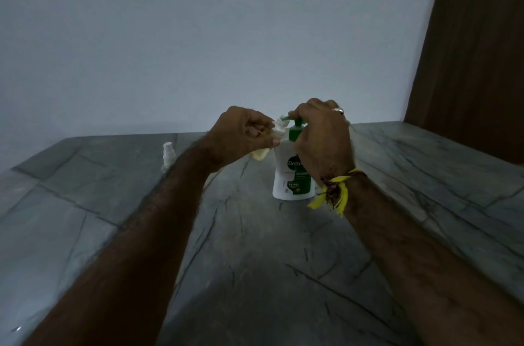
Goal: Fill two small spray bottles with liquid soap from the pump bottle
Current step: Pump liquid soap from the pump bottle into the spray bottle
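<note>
Grey veined stone forms the table, with a pale wall behind it. On the table stands the white and green pump bottle, upright, between the two forearms. Over its green pump head sits the right hand, fingers curled down around the top. Just left of the nozzle, the left hand pinches a small spray bottle, tilted, its mouth close against the spout. Another small spray bottle stands capped, well apart, beyond the left forearm.
</note>
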